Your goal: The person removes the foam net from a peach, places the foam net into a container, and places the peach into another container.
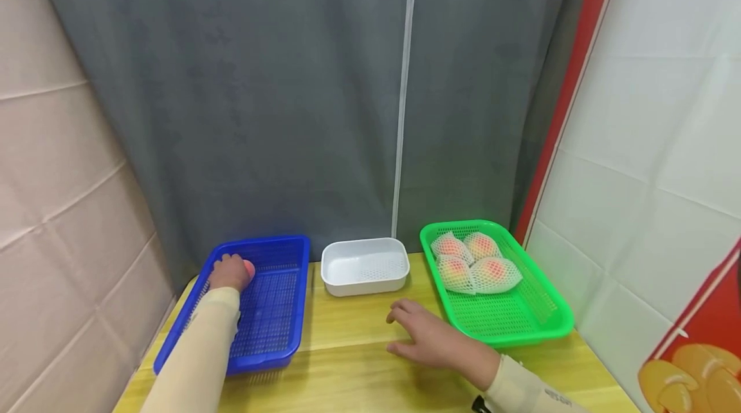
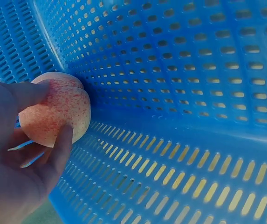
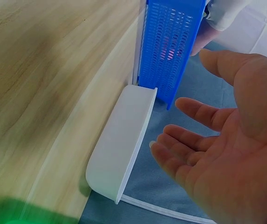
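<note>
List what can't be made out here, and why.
Head view: most of the peach, covered by the left hand.
Head view: lettering on the right sleeve, too small to read.
Head view: black object beside that sleeve, cut by bottom edge.
Right wrist view: inside of the white tray, behind its wall.

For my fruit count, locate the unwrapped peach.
In the head view, the unwrapped peach is at left, inside the blue basket, held by the left hand.

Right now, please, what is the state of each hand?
Left hand: holding a peach inside the blue basket.
Right hand: open, holding nothing.
</note>
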Available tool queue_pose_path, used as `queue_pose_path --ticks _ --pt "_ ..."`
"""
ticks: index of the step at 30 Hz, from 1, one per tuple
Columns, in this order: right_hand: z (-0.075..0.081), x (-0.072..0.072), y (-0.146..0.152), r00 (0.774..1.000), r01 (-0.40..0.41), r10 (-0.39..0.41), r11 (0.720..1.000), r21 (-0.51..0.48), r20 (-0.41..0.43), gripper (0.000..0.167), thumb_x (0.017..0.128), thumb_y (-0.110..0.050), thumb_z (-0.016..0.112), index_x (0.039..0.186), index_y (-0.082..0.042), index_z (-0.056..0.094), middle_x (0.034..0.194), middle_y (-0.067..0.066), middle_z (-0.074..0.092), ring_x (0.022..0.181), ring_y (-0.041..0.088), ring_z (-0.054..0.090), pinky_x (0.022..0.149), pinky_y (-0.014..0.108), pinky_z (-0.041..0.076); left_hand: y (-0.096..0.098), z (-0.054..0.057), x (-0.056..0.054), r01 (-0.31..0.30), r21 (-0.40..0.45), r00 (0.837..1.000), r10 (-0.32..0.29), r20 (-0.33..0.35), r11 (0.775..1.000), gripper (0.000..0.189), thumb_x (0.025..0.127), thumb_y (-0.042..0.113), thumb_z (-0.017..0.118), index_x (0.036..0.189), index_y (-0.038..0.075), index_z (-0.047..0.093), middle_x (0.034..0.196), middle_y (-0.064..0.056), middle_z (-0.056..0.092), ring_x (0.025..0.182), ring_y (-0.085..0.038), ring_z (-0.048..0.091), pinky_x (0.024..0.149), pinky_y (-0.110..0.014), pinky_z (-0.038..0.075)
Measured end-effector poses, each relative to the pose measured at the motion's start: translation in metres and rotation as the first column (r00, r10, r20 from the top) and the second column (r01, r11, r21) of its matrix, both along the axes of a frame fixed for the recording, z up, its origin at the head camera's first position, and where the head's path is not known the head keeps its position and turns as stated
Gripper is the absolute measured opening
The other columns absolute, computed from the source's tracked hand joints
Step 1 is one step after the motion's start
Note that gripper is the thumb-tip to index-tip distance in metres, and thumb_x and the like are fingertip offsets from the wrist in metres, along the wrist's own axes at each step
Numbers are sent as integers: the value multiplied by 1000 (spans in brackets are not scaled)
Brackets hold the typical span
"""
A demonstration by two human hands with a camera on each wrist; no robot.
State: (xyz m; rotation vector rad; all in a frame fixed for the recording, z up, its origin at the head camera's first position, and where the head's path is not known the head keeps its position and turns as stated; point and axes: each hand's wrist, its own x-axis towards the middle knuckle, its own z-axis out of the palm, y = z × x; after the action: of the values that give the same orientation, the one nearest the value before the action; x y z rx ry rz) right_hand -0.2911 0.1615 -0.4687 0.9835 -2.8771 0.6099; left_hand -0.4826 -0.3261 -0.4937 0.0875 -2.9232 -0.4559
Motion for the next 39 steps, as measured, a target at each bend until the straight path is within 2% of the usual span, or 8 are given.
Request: queue_pose_path --ticks 6,14,18,27,34,39 --pt "0 1 0 1000 11 -11 1000 10 14 47 103 -44 79 135 -11 68 151 14 59 137 34 61 113 52 54 6 12 6 -9 23 1000 10 -16 1000 50 92 16 66 122 -23 57 125 -46 52 122 -70 51 92 -80 52" --pt "1 2 0 1000 4 -4 1000 1 13 44 102 -38 82 134 -10 68 151 16 59 136 35 62 113 52 54 9 26 20 -29 12 999 28 39 1000 60 93 21 63 130 -25 52 131 -50 50 125 -71 50 99 -79 48" --pt "2 2 0 1000 4 -4 1000 -4 9 44 102 -37 82 134 -10 68 151 16 59 136 34 62 113 52 54 12 35 26 -18 23 999 17 47 1000 63 91 21 62 134 -24 50 136 -49 48 129 -69 47 100 -78 48" --pt "1 3 1 1000 -12 12 1000 -1 6 46 103 -41 80 135 -10 68 151 16 59 137 35 62 113 52 53 10 46 33 -27 19 996 26 83 999 66 92 23 72 137 -21 52 139 -46 48 132 -67 48 101 -76 48" --pt "3 4 2 1000 -26 26 1000 -8 -8 44 103 -37 80 134 -8 68 150 18 59 136 36 62 113 53 54 11 55 34 50 -17 998 -49 27 999 61 97 28 75 136 -16 60 134 -43 55 126 -65 55 100 -75 50" --pt "5 6 3 999 -30 29 999 -18 -12 42 102 -33 81 133 -8 68 148 17 60 135 37 62 112 54 54 28 66 46 125 -19 992 -125 -17 992 53 99 28 75 133 -12 65 128 -35 60 120 -59 61 97 -71 53"
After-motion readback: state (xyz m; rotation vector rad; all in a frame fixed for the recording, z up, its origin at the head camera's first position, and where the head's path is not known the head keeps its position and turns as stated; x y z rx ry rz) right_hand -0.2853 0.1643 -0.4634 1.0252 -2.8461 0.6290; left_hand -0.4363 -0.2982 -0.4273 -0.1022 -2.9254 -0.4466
